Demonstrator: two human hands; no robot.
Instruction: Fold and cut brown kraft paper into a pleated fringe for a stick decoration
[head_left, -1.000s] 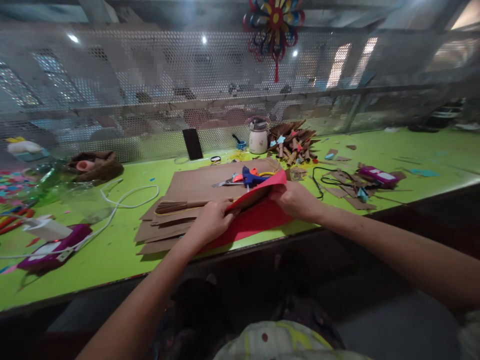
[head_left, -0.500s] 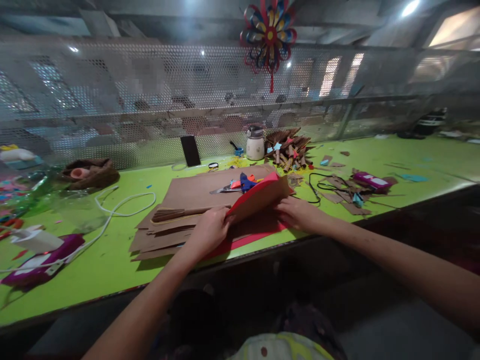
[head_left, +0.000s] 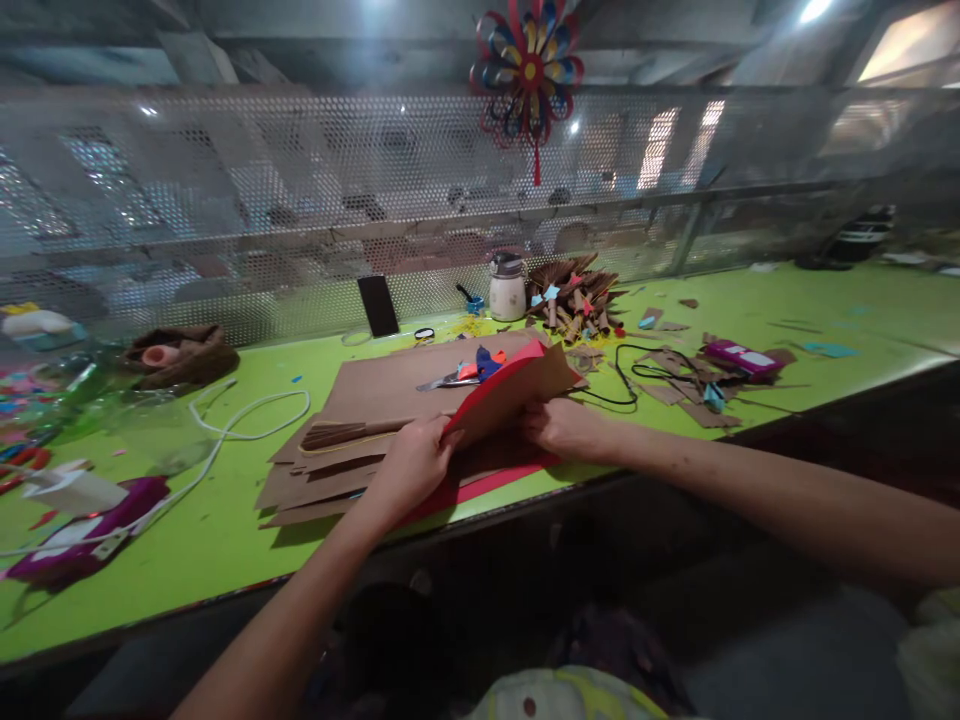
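A sheet that is red on one face and brown on the other (head_left: pixel 510 390) is folded up off a stack of brown card sheets (head_left: pixel 375 400) near the front edge of the green table (head_left: pixel 225 500). My left hand (head_left: pixel 412 465) pinches the sheet's lower left corner. Closed on the sheet's right lower edge is my right hand (head_left: pixel 559 430), pressing it where it bends. A red layer (head_left: pixel 480 480) lies flat under both hands. Behind the raised sheet lie a blue glue gun (head_left: pixel 487 362) and scissors (head_left: pixel 442 380).
A white cable (head_left: pixel 240 415) and a purple device (head_left: pixel 82 525) lie at the left. A white jar (head_left: pixel 507 288), a black phone (head_left: pixel 377 305) and a heap of brown paper rolls (head_left: pixel 574 290) stand by the perforated metal screen. Card scraps, a black cord (head_left: pixel 645 372) and another purple device (head_left: pixel 739 358) lie right.
The sheet has been folded further up so its brown underside now faces me. My right hand slid left and down along its edge. The view shifted slightly.
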